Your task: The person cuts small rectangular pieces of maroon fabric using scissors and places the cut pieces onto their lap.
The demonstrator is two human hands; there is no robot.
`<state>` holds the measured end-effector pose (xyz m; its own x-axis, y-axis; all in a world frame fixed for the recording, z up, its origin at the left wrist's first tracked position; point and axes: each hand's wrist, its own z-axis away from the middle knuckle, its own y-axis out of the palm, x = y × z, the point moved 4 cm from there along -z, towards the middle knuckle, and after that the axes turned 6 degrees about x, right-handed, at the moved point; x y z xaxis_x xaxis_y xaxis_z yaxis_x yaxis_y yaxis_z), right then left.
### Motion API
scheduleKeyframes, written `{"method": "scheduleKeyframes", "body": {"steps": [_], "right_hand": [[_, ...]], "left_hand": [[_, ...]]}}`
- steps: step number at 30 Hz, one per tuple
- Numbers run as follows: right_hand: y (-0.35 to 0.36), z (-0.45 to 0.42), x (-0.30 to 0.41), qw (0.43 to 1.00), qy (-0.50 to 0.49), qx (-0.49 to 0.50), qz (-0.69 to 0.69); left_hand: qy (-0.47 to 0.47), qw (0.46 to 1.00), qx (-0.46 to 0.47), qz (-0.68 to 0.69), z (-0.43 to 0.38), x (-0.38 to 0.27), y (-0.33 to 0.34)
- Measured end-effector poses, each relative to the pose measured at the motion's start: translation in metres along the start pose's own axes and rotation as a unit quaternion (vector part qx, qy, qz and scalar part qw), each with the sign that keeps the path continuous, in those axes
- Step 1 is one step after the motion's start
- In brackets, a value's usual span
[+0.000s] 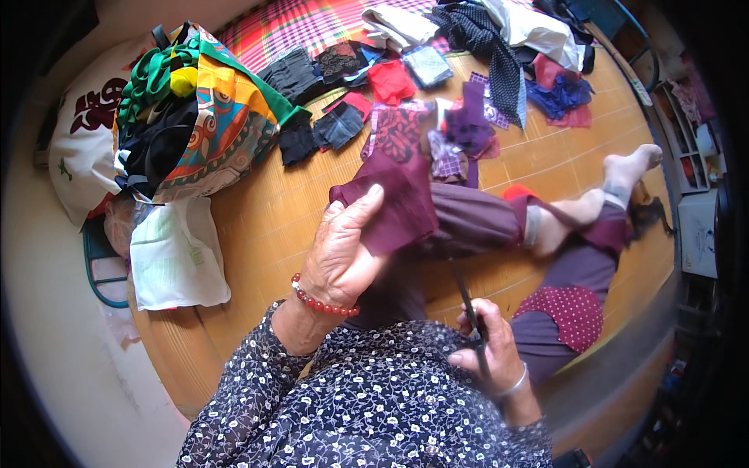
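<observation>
My left hand (345,251), with a red bead bracelet, holds a piece of maroon fabric (401,202) raised in front of me, the thumb on its face. A little lower and to the right, my right hand (491,345) grips scissors (477,327); motion blurs them, and whether the blades are apart is unclear. The blades point up towards the cloth without visibly touching it. Just beyond the maroon piece lie a red-and-black patterned cloth (398,131) and purple scraps (468,120). A dark red dotted cloth (562,316) rests over my trouser leg.
A colourful bag (234,128) stuffed with cloth stands at the upper left, above a white plastic bag (178,257). Fabric stacks (339,126) and a black dotted cloth (506,70) line the mat's far side. My folded legs (468,219) stretch right across the woven mat (263,245).
</observation>
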<state>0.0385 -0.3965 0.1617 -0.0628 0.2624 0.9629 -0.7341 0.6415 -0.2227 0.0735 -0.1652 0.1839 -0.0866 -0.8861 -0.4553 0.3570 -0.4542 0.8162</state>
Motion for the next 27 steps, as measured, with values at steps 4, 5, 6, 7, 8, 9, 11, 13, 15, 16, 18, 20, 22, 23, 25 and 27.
{"method": "scheduleKeyframes", "body": {"steps": [4, 5, 6, 7, 8, 9, 11, 13, 15, 16, 18, 20, 22, 23, 25, 27], "right_hand": [[0.006, -0.012, -0.004, 0.999, 0.004, 0.051, 0.008], [0.009, -0.014, -0.005, 0.998, 0.015, 0.057, -0.012], [0.011, -0.016, -0.004, 0.997, 0.029, 0.065, -0.031], [0.013, -0.017, -0.005, 0.995, 0.042, 0.071, -0.049], [0.015, -0.018, -0.008, 0.996, 0.023, 0.069, -0.049], [0.015, -0.019, -0.008, 0.996, 0.023, 0.068, -0.054], [0.016, -0.02, -0.008, 0.996, 0.022, 0.064, -0.065], [0.014, -0.022, -0.008, 0.995, 0.033, 0.054, -0.083], [0.014, -0.022, -0.008, 0.994, 0.04, 0.048, -0.094], [0.014, -0.022, -0.008, 0.993, 0.043, 0.047, -0.095], [0.014, -0.021, -0.009, 0.994, 0.043, 0.047, -0.091], [0.014, -0.021, -0.01, 0.995, 0.039, 0.05, -0.081], [0.015, -0.023, -0.007, 0.995, 0.03, 0.048, -0.076], [0.015, -0.025, -0.006, 0.996, 0.026, 0.047, -0.074], [0.017, -0.025, -0.006, 0.995, 0.028, 0.046, -0.084], [0.018, -0.025, -0.007, 0.995, 0.032, 0.04, -0.088]], "left_hand": [[-0.001, 1.0, -0.023, -0.004, 0.004, 0.002, -0.006], [-0.002, 1.0, -0.026, -0.001, 0.005, 0.002, -0.006], [-0.001, 1.0, -0.029, -0.004, 0.005, 0.002, -0.006], [0.0, 0.999, -0.032, -0.006, 0.006, 0.003, -0.005], [0.0, 0.999, -0.035, -0.008, 0.006, 0.003, -0.005], [0.0, 1.0, -0.025, -0.004, 0.006, 0.002, -0.003], [-0.001, 1.0, -0.006, 0.004, 0.005, 0.002, 0.001], [0.0, 1.0, -0.021, 0.002, 0.005, 0.003, 0.0], [-0.001, 1.0, -0.026, 0.004, 0.006, 0.004, -0.001], [-0.001, 1.0, -0.024, 0.007, 0.006, 0.003, -0.001], [-0.003, 1.0, -0.022, 0.009, 0.007, 0.003, -0.003], [-0.006, 1.0, -0.021, 0.006, 0.008, 0.004, -0.005], [-0.001, 1.0, -0.03, -0.004, 0.01, 0.004, -0.008], [0.002, 0.999, -0.035, -0.009, 0.011, 0.005, -0.01], [0.01, 0.999, -0.031, 0.001, 0.012, 0.006, -0.009], [0.008, 1.0, -0.021, 0.013, 0.014, 0.005, -0.008]]}}
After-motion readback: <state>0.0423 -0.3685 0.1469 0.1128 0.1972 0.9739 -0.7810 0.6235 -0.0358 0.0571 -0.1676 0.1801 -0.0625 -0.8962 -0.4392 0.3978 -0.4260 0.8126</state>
